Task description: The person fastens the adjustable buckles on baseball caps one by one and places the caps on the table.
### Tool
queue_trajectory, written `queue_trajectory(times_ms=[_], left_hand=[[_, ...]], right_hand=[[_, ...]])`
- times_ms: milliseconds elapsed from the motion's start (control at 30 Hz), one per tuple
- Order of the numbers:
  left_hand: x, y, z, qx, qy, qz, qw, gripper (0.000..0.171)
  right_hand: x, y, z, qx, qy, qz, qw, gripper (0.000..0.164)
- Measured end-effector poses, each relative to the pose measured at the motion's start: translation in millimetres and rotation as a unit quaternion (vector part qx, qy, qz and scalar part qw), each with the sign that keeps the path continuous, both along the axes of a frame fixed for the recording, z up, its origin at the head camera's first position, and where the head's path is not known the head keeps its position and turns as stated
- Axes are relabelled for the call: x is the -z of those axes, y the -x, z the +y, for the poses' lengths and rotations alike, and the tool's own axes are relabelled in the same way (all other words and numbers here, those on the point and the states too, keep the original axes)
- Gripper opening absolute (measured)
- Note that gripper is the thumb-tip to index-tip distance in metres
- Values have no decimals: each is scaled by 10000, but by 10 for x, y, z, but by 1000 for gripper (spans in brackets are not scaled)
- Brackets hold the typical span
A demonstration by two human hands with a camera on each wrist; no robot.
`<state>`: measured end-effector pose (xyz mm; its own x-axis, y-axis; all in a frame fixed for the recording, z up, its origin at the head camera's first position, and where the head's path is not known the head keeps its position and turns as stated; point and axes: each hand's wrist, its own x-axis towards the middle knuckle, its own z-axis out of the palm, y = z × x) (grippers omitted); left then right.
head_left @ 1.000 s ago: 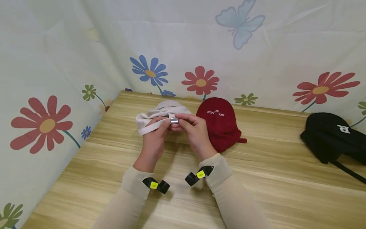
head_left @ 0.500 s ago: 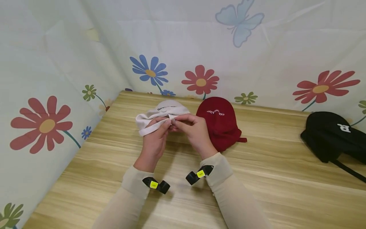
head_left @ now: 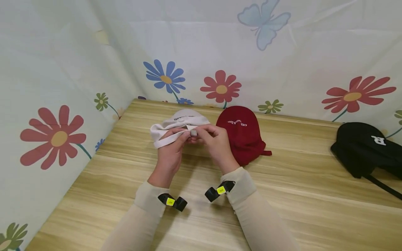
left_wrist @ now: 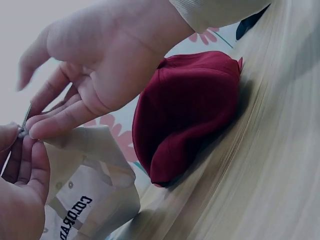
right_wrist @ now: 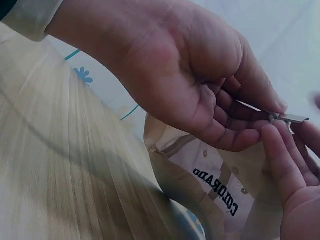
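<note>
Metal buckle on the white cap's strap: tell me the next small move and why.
Probably have the right hand lower its thumb onto the metal buckle: that thumb stands clear of it, while the left hand seems to pinch the strap at the buckle's edge.

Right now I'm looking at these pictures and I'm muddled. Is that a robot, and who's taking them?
No robot here: just a person's bare left hand and right hand. The wide picture comes from a camera worn on the head, looking down. The other two come from little black cameras on the wrists, so they see each hand up close. A red cap and a black cap lie on the wooden table, and a pale cap is at the hands. The right hand pinches a small metal clasp by the pale cap's strap, and the left hand's fingers touch it too.
</note>
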<state>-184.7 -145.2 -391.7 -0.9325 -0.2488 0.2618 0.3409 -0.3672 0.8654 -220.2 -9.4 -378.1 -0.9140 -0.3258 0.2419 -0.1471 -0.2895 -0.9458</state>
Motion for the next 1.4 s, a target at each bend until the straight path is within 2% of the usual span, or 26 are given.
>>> queue_trajectory(times_ms=[67, 167, 333, 467, 633, 800, 933, 1067, 1267, 1400], left_hand=[[-3, 9, 4, -33, 0, -33, 10000, 10], [-17, 10, 10, 103, -128, -4, 9999, 12], [-46, 6, 38, 436, -471, 168, 9978, 22], [-53, 3, 47, 636, -464, 307, 9964, 23], [-34, -11, 31, 1005, -304, 267, 9941, 24], [5, -14, -10, 1484, -607, 274, 9867, 24], [15, 6, -72, 1684, -779, 306, 9822, 23], [-13, 35, -117, 1577, -733, 365, 9841, 21], [-122, 76, -105, 952, -234, 476, 9940, 19], [-228, 93, -75, 613, 1, 429, 9972, 16]], right_hand=[[0, 11, 0, 12, -7, -64, 10000, 24], [1, 29, -7, 61, 114, -303, 9995, 26], [-13, 38, 5, -98, 948, -848, 9918, 27], [-27, 43, 6, -275, 1491, -1042, 9829, 21], [-40, 53, 0, -293, 1773, -1147, 9770, 12], [-49, 61, -6, -335, 1996, -1142, 9726, 7], [-58, 69, -6, -386, 2052, -1077, 9720, 7], [-75, 79, 1, -468, 1864, -931, 9769, 9], [-110, 98, 7, -519, 958, -810, 9907, 24], [-178, 124, 35, -467, 390, -668, 9959, 28]])
